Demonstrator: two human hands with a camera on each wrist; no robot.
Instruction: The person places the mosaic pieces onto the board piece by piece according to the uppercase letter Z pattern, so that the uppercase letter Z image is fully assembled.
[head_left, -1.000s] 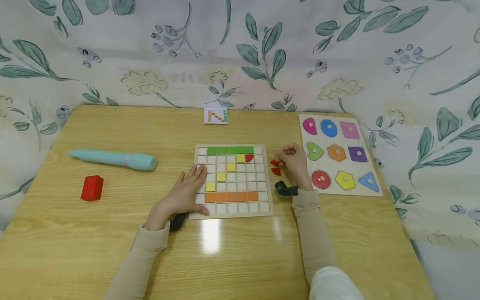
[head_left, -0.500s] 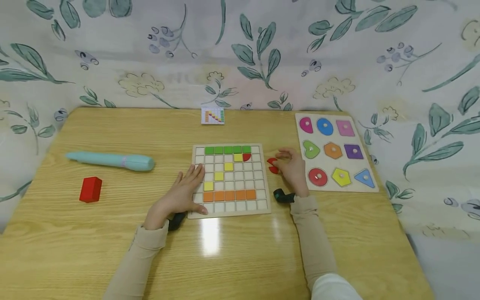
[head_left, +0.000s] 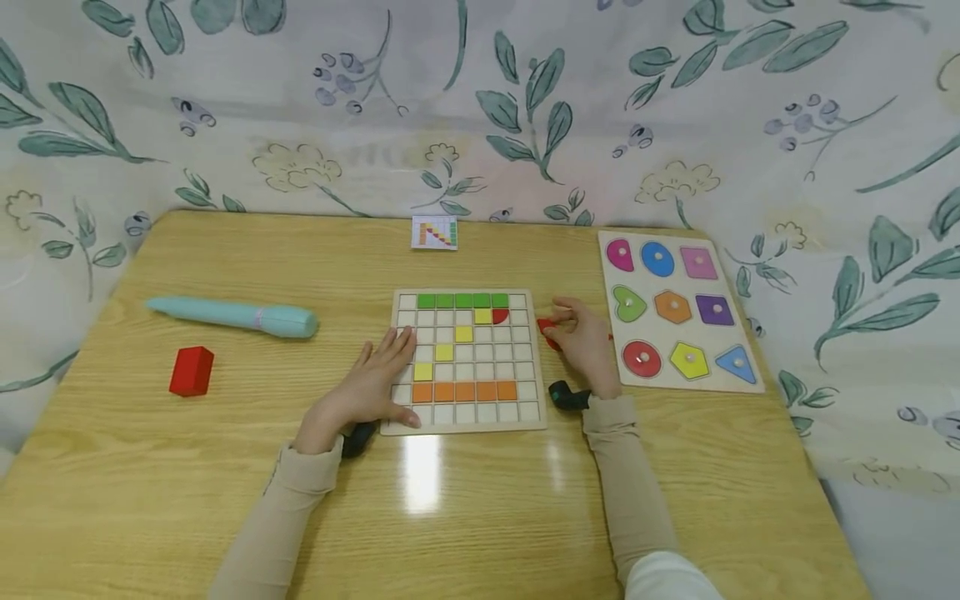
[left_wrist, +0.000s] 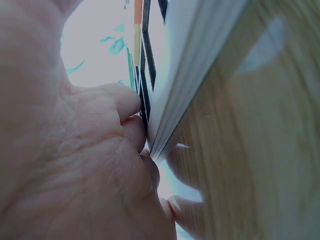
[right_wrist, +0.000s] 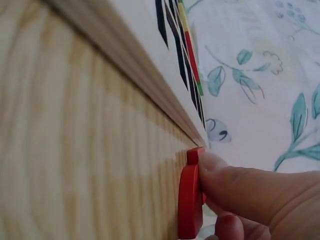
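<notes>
In the head view, a white grid board (head_left: 465, 414) carries rows of green and orange squares, a diagonal of yellow squares and one red quarter-circle piece (head_left: 499, 317). My left hand (head_left: 363, 390) lies spread over its left edge; in the left wrist view the fingers (left_wrist: 131, 100) reach onto the board's side. Just right of the board, my right hand (head_left: 585, 346) has its thumb and fingertips on red quarter-circle pieces (head_left: 548, 332). The right wrist view shows the thumb against a red piece (right_wrist: 189, 202) low on the table. More red (right_wrist: 229, 227) shows among the curled fingers.
A shape puzzle board (head_left: 682, 337) lies to the right of my right hand. A small pattern card (head_left: 434, 232) stands at the back. Leftward are a light-blue pen-shaped case (head_left: 232, 317) and a red block (head_left: 192, 372). A patterned cloth (head_left: 420, 100) hangs behind the table.
My right hand has closed in over the red pieces, covering more of them, and a red sliver now shows at its right side. My left hand stays on the board.
</notes>
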